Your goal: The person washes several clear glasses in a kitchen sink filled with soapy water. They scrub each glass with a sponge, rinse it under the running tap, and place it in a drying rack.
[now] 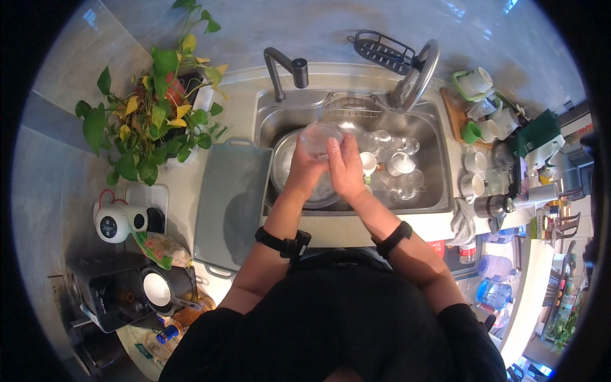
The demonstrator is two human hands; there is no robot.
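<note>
Both of my hands grip a clear round vessel (321, 136), glass or plastic, above the sink. My left hand (308, 169) wraps its left side, and my right hand (344, 169) presses against its right side. Beneath them a large round metal basin (285, 160) stands in the left part of the stainless steel sink (437, 167). To the right of my hands, on the sink floor, are a white cup (368, 162), a white lidded pot (401, 164) and several clear glass pieces (409, 180). The lower part of the vessel is hidden by my fingers.
A dark faucet (281, 67) and a curved metal faucet (425, 76) rise behind the sink. A grey tray (229, 205) lies left, near a leafy potted plant (157, 114). White mugs (472, 185), a steel flask (491, 206) and a grey cloth (461, 222) line the right counter.
</note>
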